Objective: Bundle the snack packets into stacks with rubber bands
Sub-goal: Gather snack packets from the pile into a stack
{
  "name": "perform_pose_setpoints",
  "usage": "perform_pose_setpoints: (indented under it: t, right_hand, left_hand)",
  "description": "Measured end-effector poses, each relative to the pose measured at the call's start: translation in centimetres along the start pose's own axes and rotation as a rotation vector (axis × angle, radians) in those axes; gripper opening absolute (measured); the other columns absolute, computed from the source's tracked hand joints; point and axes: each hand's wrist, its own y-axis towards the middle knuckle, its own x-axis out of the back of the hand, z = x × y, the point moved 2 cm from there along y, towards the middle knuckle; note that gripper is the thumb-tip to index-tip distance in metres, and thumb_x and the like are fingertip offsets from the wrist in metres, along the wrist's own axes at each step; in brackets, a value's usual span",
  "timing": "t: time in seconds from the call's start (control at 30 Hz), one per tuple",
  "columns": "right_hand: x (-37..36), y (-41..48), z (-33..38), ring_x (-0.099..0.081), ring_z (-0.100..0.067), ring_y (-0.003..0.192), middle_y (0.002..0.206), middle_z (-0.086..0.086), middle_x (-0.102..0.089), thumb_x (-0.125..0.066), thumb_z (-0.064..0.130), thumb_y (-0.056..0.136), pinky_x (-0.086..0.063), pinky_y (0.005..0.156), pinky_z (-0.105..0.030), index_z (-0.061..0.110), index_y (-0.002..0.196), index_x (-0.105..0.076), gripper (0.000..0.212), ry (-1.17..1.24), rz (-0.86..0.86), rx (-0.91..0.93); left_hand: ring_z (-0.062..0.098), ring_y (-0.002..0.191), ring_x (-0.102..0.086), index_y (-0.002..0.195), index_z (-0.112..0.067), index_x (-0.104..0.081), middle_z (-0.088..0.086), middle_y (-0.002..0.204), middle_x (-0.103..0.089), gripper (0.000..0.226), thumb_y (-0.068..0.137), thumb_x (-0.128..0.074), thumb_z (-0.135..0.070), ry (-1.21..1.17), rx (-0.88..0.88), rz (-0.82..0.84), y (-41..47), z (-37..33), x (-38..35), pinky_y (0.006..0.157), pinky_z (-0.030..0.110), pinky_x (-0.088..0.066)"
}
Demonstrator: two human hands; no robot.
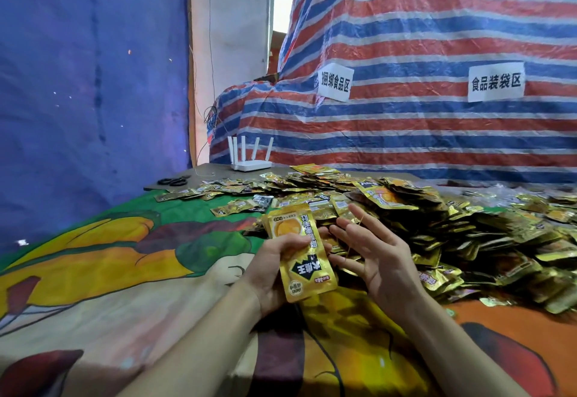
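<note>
- The left hand point(274, 272) grips a stack of gold foil snack packets point(299, 256). The thumb presses across the front packet and the fingers curl round behind.
- The stack is held near the middle of the scene, just above the cloth. It is tilted, with its printed orange-and-black face towards the camera.
- The right hand point(374, 259) is just to the right of the stack, palm turned to the left and fingers straight and spread apart.
- A thin yellowish rubber band point(354, 234) runs as a taut line across the right hand's fingers. How it loops round them cannot be made out.
- A large loose pile of gold foil packets point(437, 225) covers the far and right part of the table, reaching to just behind both hands.
- A bright printed cloth of green, yellow and orange point(125, 256) covers the near and left part of the table.
- A white router with five upright antennas point(251, 164) stands at the far edge, left of the pile.
- Some black loops point(171, 181) lie on the far left corner. What they are cannot be told.
- A red, white and blue striped tarpaulin point(406, 37) rises behind the table and carries two white paper signs with black characters point(335, 83).
- A dark blue sheet point(78, 84) hangs at the left.
</note>
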Motion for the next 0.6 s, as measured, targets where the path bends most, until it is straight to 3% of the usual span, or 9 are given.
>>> perform_pose_setpoints:
  t: [0.17,0.3,0.37,0.43,0.5,0.6]
  right_hand:
    - [-0.6,-0.5,-1.0,-0.072,-0.027,0.107,0.121,-0.009,-0.072,-0.095,0.014,0.055,-0.062,0.066,-0.047,0.02,0.128,-0.067,0.078,-0.202,0.045,-0.035]
    - [-1.9,-1.1,-2.5,-0.071,-0.026,0.11,0.122,-0.005,-0.072,-0.093,0.022,0.06,-0.063,0.068,-0.044,0.027,0.129,-0.066,0.075,-0.313,0.214,-0.07]
    - [-2.4,-1.3,-2.7,-0.069,-0.02,0.113,0.12,-0.002,-0.073,-0.092,0.023,0.062,-0.063,0.073,-0.044,0.033,0.132,-0.063,0.076,-0.382,0.222,-0.017]
    - [-2.9,-1.3,-2.5,-0.07,-0.016,0.111,0.118,0.002,-0.073,-0.091,0.02,0.064,-0.061,0.081,-0.044,0.035,0.134,-0.059,0.079,-0.455,0.167,0.051]
    - [-3.2,-1.3,-2.3,-0.07,-0.009,0.107,0.118,0.005,-0.073,-0.093,0.014,0.067,-0.059,0.087,-0.034,0.033,0.135,-0.058,0.078,-0.526,0.126,0.13]
    - [-3.8,-1.6,-2.0,-0.064,0.015,0.099,0.11,0.033,-0.067,-0.09,0.007,0.069,-0.048,0.078,-0.004,0.024,0.131,-0.059,0.072,-0.613,0.072,0.276]
  left_hand:
    - [0.028,0.074,-0.074,0.087,0.001,-0.076,0.018,0.088,-0.074,0.022,0.078,-0.062,-0.014,-0.202,-0.145,-0.162,0.0,-0.9,0.4,0.067,0.041,-0.063]
    - [0.03,0.074,-0.074,0.079,-0.004,-0.078,0.017,0.089,-0.075,0.024,0.092,-0.06,-0.014,-0.243,-0.202,-0.257,0.2,-1.3,0.8,0.068,0.044,-0.062]
    - [0.031,0.078,-0.074,0.089,-0.002,-0.076,0.02,0.095,-0.074,0.018,0.085,-0.066,-0.016,-0.257,-0.182,-0.246,-0.1,-1.4,0.2,0.066,0.046,-0.062]
    - [0.034,0.084,-0.074,0.105,0.0,-0.069,0.022,0.105,-0.073,0.035,0.076,-0.071,-0.018,-0.271,-0.16,-0.228,-0.2,-1.2,-0.4,0.066,0.049,-0.062]
    - [0.036,0.096,-0.071,0.12,0.001,-0.065,0.024,0.118,-0.069,0.051,0.074,-0.073,-0.019,-0.264,-0.161,-0.223,-0.1,-1.0,-0.7,0.067,0.049,-0.061]
    - [0.04,0.111,-0.066,0.127,0.002,-0.062,0.026,0.126,-0.064,0.06,0.074,-0.076,-0.022,-0.204,-0.165,-0.208,-0.2,-0.7,-0.4,0.077,0.05,-0.061]
